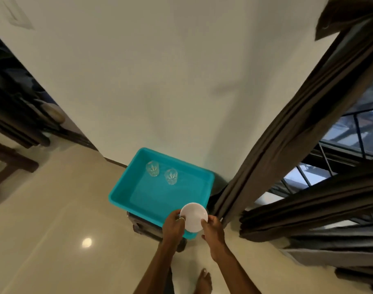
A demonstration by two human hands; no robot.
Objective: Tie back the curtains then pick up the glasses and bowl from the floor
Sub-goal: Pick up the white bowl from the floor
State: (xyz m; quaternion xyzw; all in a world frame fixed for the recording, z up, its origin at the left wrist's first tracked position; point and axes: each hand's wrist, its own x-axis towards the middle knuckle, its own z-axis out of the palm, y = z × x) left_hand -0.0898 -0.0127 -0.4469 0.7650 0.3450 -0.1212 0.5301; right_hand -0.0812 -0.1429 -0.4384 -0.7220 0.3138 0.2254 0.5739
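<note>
I hold a small white bowl (193, 216) between both hands over the near edge of a turquoise tray (122, 190). My left hand (173, 227) grips its left rim and my right hand (212, 229) grips its right rim. Two clear cut-pattern glasses (152, 168) (171, 176) stand upright in the far part of the tray, side by side. The dark brown curtain (287, 132) hangs gathered at the right, beside the window.
The tray rests on a low dark stool (143, 228) against the cream wall. Glossy beige floor tiles (54, 219) spread to the left. A window with dark bars (355, 132) is at right. Dark wooden furniture (13, 111) stands far left. My bare foot (204, 281) shows below.
</note>
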